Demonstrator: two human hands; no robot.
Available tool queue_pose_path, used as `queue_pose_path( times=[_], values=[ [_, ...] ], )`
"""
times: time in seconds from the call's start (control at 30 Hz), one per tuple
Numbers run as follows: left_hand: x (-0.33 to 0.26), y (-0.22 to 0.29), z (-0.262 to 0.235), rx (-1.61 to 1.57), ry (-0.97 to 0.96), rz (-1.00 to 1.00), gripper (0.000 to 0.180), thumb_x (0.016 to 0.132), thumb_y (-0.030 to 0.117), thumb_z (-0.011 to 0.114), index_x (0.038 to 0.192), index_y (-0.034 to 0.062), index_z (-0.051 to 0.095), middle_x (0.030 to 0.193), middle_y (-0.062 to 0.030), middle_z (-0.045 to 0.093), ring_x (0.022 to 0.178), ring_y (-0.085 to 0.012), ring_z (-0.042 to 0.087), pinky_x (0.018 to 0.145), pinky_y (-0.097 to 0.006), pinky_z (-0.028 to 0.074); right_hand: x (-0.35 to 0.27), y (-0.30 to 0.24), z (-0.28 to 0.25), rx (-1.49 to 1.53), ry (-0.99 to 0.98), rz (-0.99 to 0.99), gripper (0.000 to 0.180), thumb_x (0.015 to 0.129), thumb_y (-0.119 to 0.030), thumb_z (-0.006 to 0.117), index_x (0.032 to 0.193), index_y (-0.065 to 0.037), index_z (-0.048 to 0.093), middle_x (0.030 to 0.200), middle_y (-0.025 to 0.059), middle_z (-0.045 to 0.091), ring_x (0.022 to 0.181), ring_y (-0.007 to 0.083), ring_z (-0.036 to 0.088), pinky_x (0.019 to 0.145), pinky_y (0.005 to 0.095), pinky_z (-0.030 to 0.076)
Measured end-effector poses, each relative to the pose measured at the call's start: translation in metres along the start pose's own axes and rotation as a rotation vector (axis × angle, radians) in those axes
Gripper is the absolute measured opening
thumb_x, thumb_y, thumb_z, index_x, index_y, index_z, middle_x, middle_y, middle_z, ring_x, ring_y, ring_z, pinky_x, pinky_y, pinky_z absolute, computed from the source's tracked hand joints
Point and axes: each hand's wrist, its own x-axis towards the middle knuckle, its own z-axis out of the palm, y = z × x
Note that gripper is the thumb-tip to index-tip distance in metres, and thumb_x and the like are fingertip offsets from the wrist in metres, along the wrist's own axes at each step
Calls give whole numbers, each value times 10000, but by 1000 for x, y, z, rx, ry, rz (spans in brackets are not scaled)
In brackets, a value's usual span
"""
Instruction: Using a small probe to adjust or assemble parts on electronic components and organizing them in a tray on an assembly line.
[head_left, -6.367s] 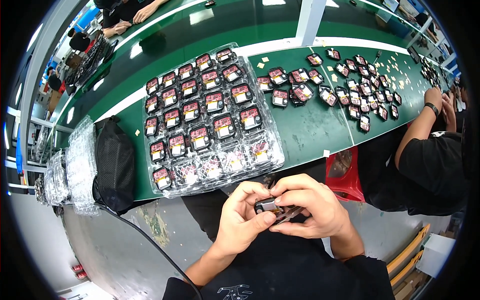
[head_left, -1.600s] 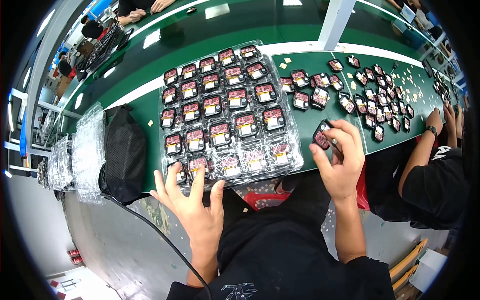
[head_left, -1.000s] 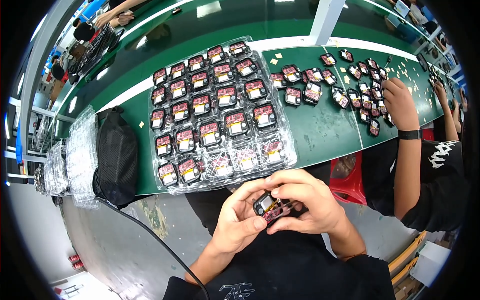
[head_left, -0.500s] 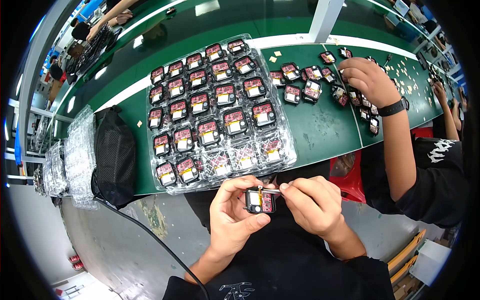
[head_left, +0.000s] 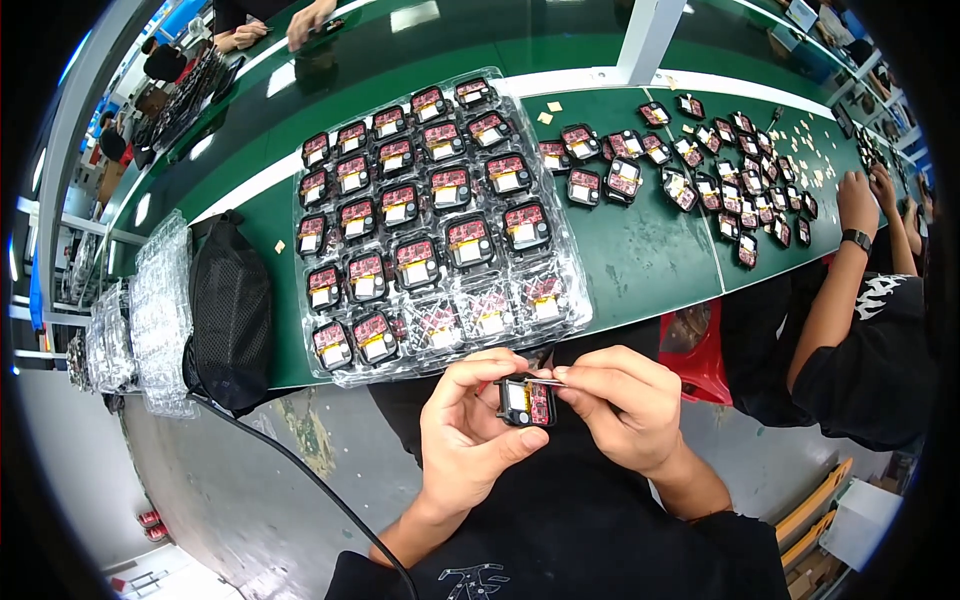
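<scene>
The left hand [head_left: 458, 428] holds a black-cased module [head_left: 514, 400] between thumb and fingers, its red board and pale block facing up; the right hand [head_left: 632, 405] pinches a thin metal tool [head_left: 546, 381], tip at the module's upper edge. Just beyond the grip sits a clear tray [head_left: 574, 300] of similar modules; farther off to its right, loose ones [head_left: 740, 200] cover the green table [head_left: 640, 270]. Any marking on the held piece is too small to read; below the grip, the black shirt [head_left: 590, 530] bears a white outlined print [head_left: 474, 582]
</scene>
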Motion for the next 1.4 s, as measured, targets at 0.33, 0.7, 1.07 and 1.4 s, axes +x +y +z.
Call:
queue_pose_path(
  times=[0.33, 0.7, 1.07, 1.4],
  values=[
    [0, 4, 3, 29, 30, -3, 600, 783, -133, 819, 1313, -16, 564, 1359, -143, 507, 1246, -256, 602, 997, -341, 563, -4, 0, 4, -272, 48, -178, 327, 679, 67, 808, 998, 38, 740, 878, 116, 663, 617, 217, 619, 522, 312, 504],
    [2, 9, 4, 134, 25, 19, 599, 785, -181, 788, 1321, -40, 561, 1367, -123, 484, 1228, -243, 612, 1006, -350, 573, -7, 2, 7, -307, 59, -193, 306, 692, 66, 794, 992, 40, 740, 885, 116, 670, 615, 214, 616, 523, 310, 505],
    [1, 8, 7, 84, 25, 6, 603, 790, -168, 791, 1328, -31, 556, 1375, -131, 483, 1262, -264, 598, 1017, -353, 580, -13, 3, 13, -344, 103, -203, 313, 695, 93, 756, 1005, 49, 743, 898, 125, 678, 605, 208, 602, 515, 302, 499],
    [0, 6, 13, 121, 55, 51, 599, 795, -169, 784, 1337, -47, 561, 1401, -137, 476, 1263, -290, 605, 1026, -374, 583, -15, -2, 12, -344, 103, -195, 372, 661, 115, 804, 1022, 55, 738, 864, 125, 673, 614, 231, 620, 514, 304, 480]
  ],
)
